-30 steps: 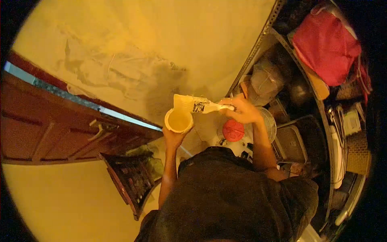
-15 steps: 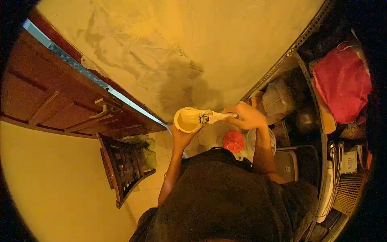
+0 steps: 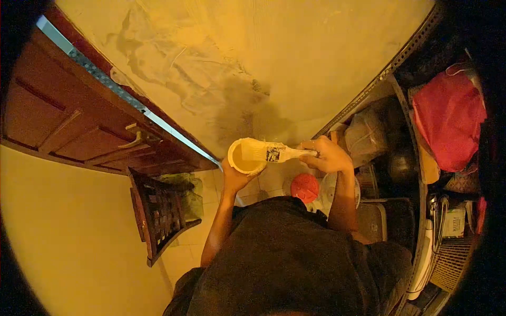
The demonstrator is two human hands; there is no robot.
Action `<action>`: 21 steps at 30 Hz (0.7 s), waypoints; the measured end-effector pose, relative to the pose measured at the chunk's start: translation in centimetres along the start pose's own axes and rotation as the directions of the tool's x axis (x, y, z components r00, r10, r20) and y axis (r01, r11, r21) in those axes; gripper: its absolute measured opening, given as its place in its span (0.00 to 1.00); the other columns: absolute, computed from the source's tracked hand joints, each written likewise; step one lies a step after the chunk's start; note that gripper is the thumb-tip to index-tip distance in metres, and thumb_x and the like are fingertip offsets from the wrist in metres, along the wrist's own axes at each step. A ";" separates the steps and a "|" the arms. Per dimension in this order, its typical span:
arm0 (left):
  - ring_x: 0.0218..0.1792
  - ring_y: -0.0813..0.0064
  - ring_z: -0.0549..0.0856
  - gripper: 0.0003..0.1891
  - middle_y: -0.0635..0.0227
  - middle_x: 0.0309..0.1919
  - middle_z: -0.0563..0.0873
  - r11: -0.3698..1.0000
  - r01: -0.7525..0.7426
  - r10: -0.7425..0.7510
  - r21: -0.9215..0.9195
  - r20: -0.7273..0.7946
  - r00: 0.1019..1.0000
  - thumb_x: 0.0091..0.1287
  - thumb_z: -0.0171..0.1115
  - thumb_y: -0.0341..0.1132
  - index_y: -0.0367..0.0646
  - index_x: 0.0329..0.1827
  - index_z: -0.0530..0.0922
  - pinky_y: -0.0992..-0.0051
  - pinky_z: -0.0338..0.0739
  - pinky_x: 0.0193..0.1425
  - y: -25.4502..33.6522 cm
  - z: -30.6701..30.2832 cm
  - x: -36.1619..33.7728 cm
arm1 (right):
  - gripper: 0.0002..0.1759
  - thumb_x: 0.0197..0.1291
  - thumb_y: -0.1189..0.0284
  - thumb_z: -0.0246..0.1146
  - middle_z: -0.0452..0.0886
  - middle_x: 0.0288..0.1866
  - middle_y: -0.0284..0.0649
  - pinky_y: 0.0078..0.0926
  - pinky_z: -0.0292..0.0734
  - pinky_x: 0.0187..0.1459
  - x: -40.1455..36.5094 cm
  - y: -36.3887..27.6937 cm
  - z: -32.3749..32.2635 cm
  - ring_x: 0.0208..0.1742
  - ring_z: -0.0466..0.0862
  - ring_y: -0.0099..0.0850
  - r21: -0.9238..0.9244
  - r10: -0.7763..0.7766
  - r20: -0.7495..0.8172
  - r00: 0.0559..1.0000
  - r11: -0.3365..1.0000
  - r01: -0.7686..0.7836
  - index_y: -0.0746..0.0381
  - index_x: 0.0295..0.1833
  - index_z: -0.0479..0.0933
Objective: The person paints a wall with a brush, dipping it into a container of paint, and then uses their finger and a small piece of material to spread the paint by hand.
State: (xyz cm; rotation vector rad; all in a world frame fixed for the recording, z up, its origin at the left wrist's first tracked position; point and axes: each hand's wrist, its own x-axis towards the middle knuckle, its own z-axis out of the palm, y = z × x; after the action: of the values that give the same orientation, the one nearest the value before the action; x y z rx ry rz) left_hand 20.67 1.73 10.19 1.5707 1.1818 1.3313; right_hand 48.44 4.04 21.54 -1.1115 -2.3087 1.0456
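My left hand (image 3: 235, 178) is wrapped round a round paint pot (image 3: 232, 164), whose open mouth faces up and whose rim is smeared with pale paint. In my right hand (image 3: 328, 155) is a wide paintbrush (image 3: 285, 153), held by its handle and lying level. Its paint-coated bristles reach over the pot's rim, across the opening. Dark print shows on the brush's ferrule. Ahead of both hands is a patchy, pale wall (image 3: 316, 63) with a dark shadow low on it.
A wooden door (image 3: 58, 110) with a metal handle stands at the left, beside a wooden chair (image 3: 158, 221). On the right, a metal shelf rack (image 3: 416, 158) holds a red cloth bag (image 3: 448, 121) and baskets. A red lid (image 3: 304, 188) is low behind my right hand.
The brush has shifted slightly right, and more of its bristles now overlap the pot's opening. Both hands keep their hold; the view has tilted a little.
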 end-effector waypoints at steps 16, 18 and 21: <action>0.46 0.69 0.85 0.36 0.60 0.45 0.86 1.000 -0.006 0.006 0.012 0.019 1.000 0.41 0.85 0.37 0.35 0.53 0.77 0.69 0.80 0.53 0.6 0.4 -0.2 | 0.13 0.57 0.64 0.65 0.77 0.21 0.46 0.39 0.68 0.26 -0.1 -0.3 0.6 0.22 0.77 0.45 -0.074 -0.012 0.004 1.000 0.997 0.012 0.63 0.41 0.80; 0.47 0.68 0.85 0.36 0.60 0.46 0.86 0.986 -0.101 0.101 0.132 0.013 0.995 0.40 0.85 0.37 0.36 0.54 0.77 0.68 0.79 0.54 1.2 0.3 -0.4 | 0.14 0.56 0.63 0.64 0.80 0.24 0.50 0.46 0.72 0.29 0.4 -0.5 1.4 0.27 0.79 0.51 -0.349 -0.137 -0.008 0.991 0.929 0.126 0.63 0.38 0.80; 0.49 0.68 0.85 0.37 0.58 0.48 0.85 0.979 -0.107 0.079 0.175 0.159 0.984 0.39 0.85 0.37 0.36 0.55 0.77 0.68 0.79 0.55 1.5 0.2 -0.8 | 0.14 0.57 0.62 0.62 0.81 0.26 0.51 0.50 0.75 0.34 2.5 -3.1 2.5 0.31 0.81 0.53 -0.503 0.058 0.179 0.982 0.863 0.041 0.63 0.37 0.78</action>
State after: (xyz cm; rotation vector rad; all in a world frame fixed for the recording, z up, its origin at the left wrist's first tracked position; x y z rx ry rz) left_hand 21.08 0.50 11.30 1.8448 1.1750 1.1647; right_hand 43.81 3.60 22.29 -1.2481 -2.8344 0.5672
